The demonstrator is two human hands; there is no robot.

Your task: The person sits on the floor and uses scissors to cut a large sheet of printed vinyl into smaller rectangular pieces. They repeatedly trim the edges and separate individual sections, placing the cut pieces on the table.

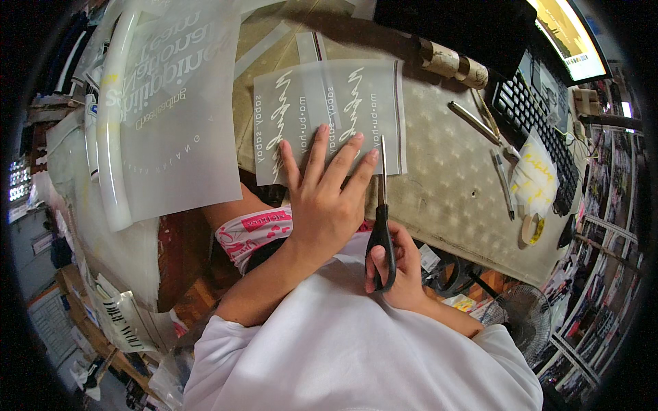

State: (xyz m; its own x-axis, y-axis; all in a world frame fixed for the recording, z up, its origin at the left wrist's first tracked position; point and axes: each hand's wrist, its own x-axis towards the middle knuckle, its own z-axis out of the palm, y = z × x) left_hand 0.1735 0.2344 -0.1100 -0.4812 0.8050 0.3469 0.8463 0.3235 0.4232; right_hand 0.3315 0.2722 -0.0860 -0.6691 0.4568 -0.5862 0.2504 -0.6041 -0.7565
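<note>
My left hand (327,185) lies flat with fingers spread on a translucent sheet (384,79) that carries white mirrored lettering. This sheet rests on the table near its front edge. A narrow translucent strip (321,82) lies across the upper middle of it. Black-handled scissors (381,212) are in my right hand (404,264), my fingers in the handle loops. Their blades point away from me along the sheet's right part, beside my left little finger. Whether the blades are parted or pass through the sheet, I cannot tell.
A larger translucent lettered sheet (185,157) hangs over the table's edge at left, beside a white roll (116,137). To the right are pens (474,123), a keyboard (524,103), a crumpled plastic bag (534,175) and a tape roll (531,229). A fan (528,315) stands at lower right.
</note>
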